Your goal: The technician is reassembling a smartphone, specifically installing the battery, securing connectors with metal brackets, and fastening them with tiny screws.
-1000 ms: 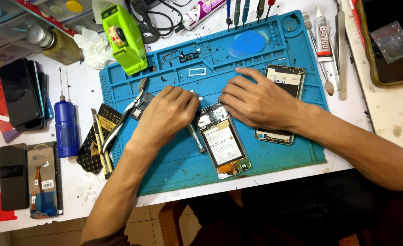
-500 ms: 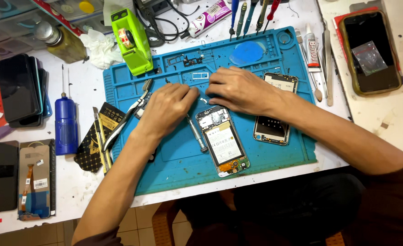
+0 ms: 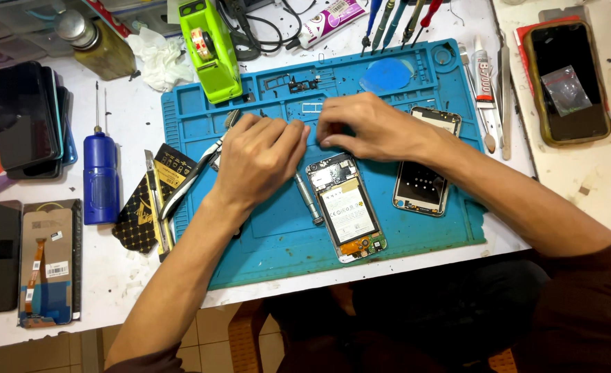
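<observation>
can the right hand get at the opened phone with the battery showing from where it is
Probably yes. The right hand rests on the blue mat just above the opened phone, whose face lies uncovered. Only the metal tool lies beside it, to the left hand's side.

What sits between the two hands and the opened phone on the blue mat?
Nothing visible. The left hand and right hand meet just above the top edge of the opened phone; the silver screwdriver lies beside it, not across.
</observation>
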